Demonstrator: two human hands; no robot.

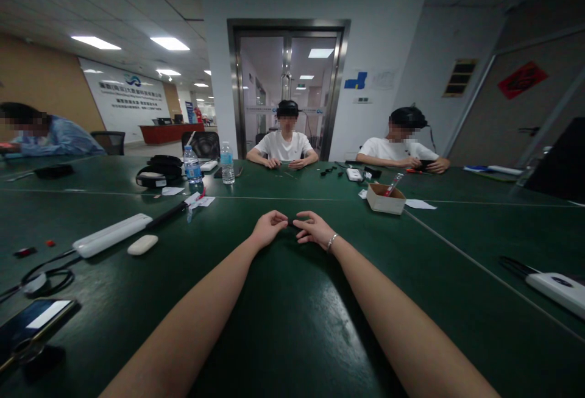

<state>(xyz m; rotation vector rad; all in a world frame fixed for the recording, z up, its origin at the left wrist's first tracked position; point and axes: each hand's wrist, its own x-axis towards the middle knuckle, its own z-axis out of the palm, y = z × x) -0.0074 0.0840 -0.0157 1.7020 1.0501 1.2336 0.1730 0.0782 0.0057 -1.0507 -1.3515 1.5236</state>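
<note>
Both my arms reach forward over the dark green table [292,312]. My left hand [269,228] and my right hand [313,229] meet at the middle, fingertips pinched on a small dark object [291,222] held between them. What the object is cannot be made out; it is tiny and mostly covered by my fingers. A thin bracelet sits on my right wrist [332,241].
A white power strip [112,234] and a white oval case [142,244] lie at left, a phone [34,319] at near left. Water bottles [227,163] and a cardboard box [386,198] stand farther off. Two people sit across the table, another at far left. A white device [555,288] lies at right.
</note>
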